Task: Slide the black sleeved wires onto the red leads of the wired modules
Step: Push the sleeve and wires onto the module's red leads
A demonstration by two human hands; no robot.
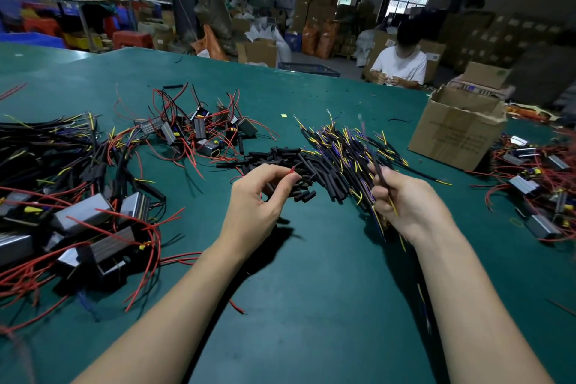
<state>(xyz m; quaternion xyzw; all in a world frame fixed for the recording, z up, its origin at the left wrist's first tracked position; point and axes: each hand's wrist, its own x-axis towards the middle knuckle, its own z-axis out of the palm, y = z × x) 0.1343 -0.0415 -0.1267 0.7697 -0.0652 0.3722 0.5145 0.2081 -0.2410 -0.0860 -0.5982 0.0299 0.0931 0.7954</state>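
A thin red lead [292, 169] was pinched at its tip between the thumb and forefinger of the left hand [260, 196], whose other fingers curled loosely below. The right hand [408, 206] grasped one black sleeved wire [382, 179] between thumb and fingers, the smooth dark sleeve rising above the knuckles and a yellow strand trailing out beneath the palm. The two grips were held apart above the green counter [311, 305], the lead tip pointing toward the sleeved wire without touching it.

Just beyond the hands lay a heap of short black tube pieces [280, 159], matte and cylindrical, and beside it, toward the right, a fanned bundle of sleeved wires [346, 146] with yellow and blue strands. Toward the counter's left edge sat a tangle of wired modules [93, 227], ribbed grey metal blocks with red leads looping off them. A smaller cluster of modules [199, 131] lay farther back, and more modules [536, 184] crowded the right edge. A brown cardboard box [455, 134] with open flaps stood near the far right; the print on its side was too faint to read. At the far edge a person in a white shirt [400, 67] sat working.
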